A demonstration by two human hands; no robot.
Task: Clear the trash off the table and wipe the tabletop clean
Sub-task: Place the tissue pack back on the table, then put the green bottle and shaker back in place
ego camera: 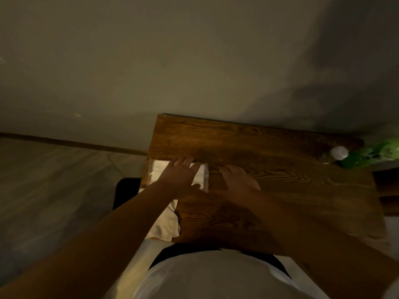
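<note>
Our left hand [180, 175] lies flat, fingers spread, on a white tissue pack [199, 175] at the counter [269, 190] edge; our right hand [239, 180] rests open, empty. A bottle [336, 155] remains; we judge wiping not begun.

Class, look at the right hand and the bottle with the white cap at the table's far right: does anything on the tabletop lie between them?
Nothing visible does. The right hand rests on bare wood, and the table stays bare up to the bottle. The white pack lies under the left hand, on the other side.
</note>
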